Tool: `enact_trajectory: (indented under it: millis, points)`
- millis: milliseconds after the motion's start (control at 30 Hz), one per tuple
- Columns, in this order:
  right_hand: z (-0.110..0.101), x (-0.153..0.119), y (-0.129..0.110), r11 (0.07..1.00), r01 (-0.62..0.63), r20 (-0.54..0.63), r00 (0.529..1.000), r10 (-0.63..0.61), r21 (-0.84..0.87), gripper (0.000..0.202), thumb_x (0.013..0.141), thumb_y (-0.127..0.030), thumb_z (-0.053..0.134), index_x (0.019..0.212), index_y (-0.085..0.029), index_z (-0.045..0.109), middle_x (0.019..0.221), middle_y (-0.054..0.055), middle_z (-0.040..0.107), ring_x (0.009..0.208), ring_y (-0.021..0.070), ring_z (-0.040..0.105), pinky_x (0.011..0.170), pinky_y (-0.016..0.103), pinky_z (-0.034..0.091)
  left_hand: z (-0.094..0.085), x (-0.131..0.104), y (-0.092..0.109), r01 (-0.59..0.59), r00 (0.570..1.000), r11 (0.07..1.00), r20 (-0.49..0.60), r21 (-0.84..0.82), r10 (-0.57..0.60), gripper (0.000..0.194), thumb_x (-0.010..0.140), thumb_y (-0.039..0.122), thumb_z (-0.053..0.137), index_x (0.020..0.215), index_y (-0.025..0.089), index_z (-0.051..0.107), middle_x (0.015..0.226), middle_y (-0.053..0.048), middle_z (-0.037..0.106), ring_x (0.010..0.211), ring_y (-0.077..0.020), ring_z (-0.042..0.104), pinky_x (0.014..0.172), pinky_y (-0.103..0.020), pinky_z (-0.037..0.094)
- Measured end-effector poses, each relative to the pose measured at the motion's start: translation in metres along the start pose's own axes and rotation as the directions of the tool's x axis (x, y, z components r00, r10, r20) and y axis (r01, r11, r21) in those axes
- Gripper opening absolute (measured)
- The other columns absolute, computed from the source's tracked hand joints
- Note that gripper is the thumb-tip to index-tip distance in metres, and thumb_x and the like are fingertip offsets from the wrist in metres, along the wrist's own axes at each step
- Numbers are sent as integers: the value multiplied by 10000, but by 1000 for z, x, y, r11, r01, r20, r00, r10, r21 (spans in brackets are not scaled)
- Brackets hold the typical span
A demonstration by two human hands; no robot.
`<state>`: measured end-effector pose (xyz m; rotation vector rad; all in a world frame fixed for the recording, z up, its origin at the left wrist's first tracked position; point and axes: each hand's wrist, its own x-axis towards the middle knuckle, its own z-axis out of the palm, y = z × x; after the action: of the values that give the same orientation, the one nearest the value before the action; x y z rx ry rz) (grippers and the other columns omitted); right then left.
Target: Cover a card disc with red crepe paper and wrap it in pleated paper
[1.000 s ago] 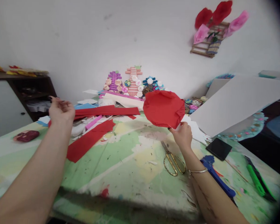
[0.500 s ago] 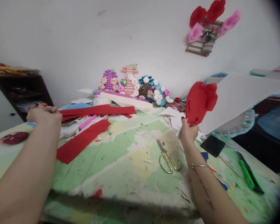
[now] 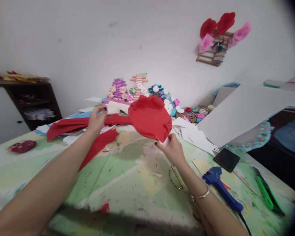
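A red paper flower (image 3: pixel 149 116) is held up over the middle of the table, its base pinched in my right hand (image 3: pixel 172 149). My left hand (image 3: pixel 97 120) is to the left of the flower, apart from it, with its fingertips drawn together; whether they hold anything is too small to tell. Behind and below that hand lie long red paper strips (image 3: pixel 68 124) and another red piece (image 3: pixel 98 147). Gold-handled scissors (image 3: pixel 176 177) lie partly hidden under my right wrist.
On the right are a blue glue gun (image 3: pixel 223 190), a black phone-like slab (image 3: pixel 226 159) and a green cutter (image 3: pixel 266 190). A dark red pouch (image 3: pixel 22 146) lies left. Flower-decorated crafts (image 3: pixel 119 88) stand against the wall; a large white board (image 3: pixel 238 111) leans at the right.
My right hand has brought the red flower left to the middle and tilted it. My left hand has moved right, closer to the flower. The blue glue gun is now more visible.
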<state>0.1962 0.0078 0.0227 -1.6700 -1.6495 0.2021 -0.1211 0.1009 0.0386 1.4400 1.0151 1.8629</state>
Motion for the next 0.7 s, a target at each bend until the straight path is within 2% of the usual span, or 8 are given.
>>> enact_trajectory:
  millis: [67,133,233,333,433,567,633,700]
  points:
    - [4,-10,-7,998,59,96,994,-55,-38,475,663,-589,630,914,-221,464,860,64,631,768,258,604,602,321,418,14,-8,4,122,987,990,116,-66,-114,416,874,575,455,1008,184,508,968,-78,614,762,-206,645,673,-371,521]
    - [6,-18,-13,993,107,173,980,-98,-44,477,662,-585,648,916,-224,469,870,66,630,788,263,609,609,327,428,24,-15,7,272,939,960,239,-71,-248,474,775,536,607,1109,213,516,1052,-87,633,766,-205,655,655,-354,526]
    - [4,-26,-18,986,166,272,947,-168,30,420,696,-579,643,882,-233,493,848,50,633,772,242,614,605,319,437,30,-23,9,256,936,964,230,66,-264,685,524,304,822,1146,223,545,1135,-85,636,939,-238,651,769,-351,532]
    - [1,-30,-21,971,130,413,888,-203,198,350,786,-573,561,764,-227,511,716,7,621,569,171,587,528,285,417,28,-25,9,302,916,942,230,144,-329,684,473,236,823,1115,208,590,1103,-85,666,986,-266,649,814,-381,534]
    - [-2,-26,-18,950,157,303,923,-238,270,340,846,-515,508,684,-215,517,594,-19,574,472,131,527,519,271,409,27,-29,13,475,798,871,356,127,-487,595,500,211,800,1070,197,630,1014,-82,702,877,-267,684,762,-389,551]
    - [3,-12,-3,953,300,-66,952,-297,38,317,735,-433,646,930,-191,582,916,77,646,788,208,580,696,324,450,34,-39,23,612,625,779,521,133,-581,624,503,164,802,1102,205,631,1038,-83,710,943,-288,679,801,-393,552]
    - [7,-4,7,959,282,-22,959,-282,15,425,657,-404,700,994,-173,582,1014,111,626,879,234,562,748,342,444,38,-45,26,644,512,745,626,175,-589,737,505,158,803,1203,241,583,1098,-70,696,990,-291,666,832,-397,542]
    - [9,3,16,977,206,81,974,-209,51,308,621,-336,699,865,-170,610,910,85,628,843,225,552,726,321,425,40,-48,25,646,391,719,698,256,-600,796,518,174,801,1266,268,542,1142,-59,681,1023,-289,653,853,-386,531]
